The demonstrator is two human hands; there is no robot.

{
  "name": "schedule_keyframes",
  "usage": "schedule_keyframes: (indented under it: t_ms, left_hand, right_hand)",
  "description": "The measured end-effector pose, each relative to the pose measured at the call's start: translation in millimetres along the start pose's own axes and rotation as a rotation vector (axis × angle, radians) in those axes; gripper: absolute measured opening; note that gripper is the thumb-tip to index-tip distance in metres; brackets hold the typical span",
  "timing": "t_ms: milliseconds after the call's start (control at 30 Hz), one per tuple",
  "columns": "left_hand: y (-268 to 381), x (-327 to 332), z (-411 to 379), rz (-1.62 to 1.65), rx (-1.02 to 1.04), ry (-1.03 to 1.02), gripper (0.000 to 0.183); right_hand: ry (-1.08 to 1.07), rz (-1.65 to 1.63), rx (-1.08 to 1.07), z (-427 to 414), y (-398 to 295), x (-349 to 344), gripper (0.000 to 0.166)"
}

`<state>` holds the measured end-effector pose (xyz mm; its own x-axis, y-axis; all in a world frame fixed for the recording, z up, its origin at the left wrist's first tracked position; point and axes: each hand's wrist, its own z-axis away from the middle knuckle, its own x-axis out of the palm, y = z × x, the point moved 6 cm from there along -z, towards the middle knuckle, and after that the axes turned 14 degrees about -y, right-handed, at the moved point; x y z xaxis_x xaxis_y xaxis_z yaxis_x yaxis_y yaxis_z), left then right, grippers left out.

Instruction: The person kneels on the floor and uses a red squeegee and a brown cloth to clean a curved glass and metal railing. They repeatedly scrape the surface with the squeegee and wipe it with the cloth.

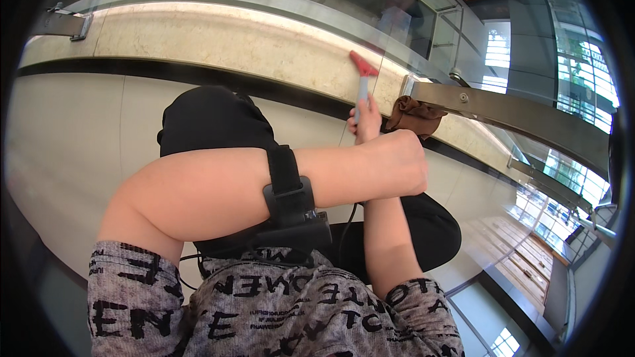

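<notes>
My right hand (366,120) grips the grey handle of a small squeegee or scraper (363,84) with a red head. The red head lies over a beige stone ledge (223,39), close to the foot of a glass panel. Across my body, over the right forearm, reaches the left arm, with a black strap and device (292,208) on it. My left hand (404,163) is bent at the wrist and its fingers are hidden from above. Just past it, a crumpled brown cloth (416,116) hangs over the ledge beside a metal bar.
A broad metal bar (511,114) juts out from the glass at right. Another metal fitting (67,25) stands at far left. A black strip edges the ledge above pale floor tiles (79,119). My knees in black trousers (213,119) are bent near the ledge. A thin black cable hangs beneath my arms.
</notes>
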<state>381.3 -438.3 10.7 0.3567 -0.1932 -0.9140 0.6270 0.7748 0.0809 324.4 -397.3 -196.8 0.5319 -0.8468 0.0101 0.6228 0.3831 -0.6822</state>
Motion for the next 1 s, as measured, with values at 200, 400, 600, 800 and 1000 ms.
schedule_keyframes:
  t_ms: [200,400,600,800,1000]
  left_hand:
    - [9.2,7.3,18.8,0.112,-0.074,0.069,0.032]
    - [9.9,2.8,14.6,0.116,-0.028,0.122,0.031]
    - [10.0,5.9,21.6,0.152,-0.023,0.149,0.03]
    - [18.9,4.3,26.3,0.181,0.013,0.165,0.03]
    - [21.1,6.2,24.0,0.183,0.018,0.169,0.029]
  right_hand:
    - [-0.174,-0.193,0.019,78.8,62.6,65.9,0.048]
    - [-0.048,-0.242,0.036,36.3,39.3,47.2,0.031]
    - [-0.103,-0.448,0.138,70.3,66.7,88.1,0.025]
    - [-0.05,-0.5,0.046,57.8,48.5,71.4,0.025]
    - [-0.039,-0.529,0.061,58.0,47.5,72.0,0.023]
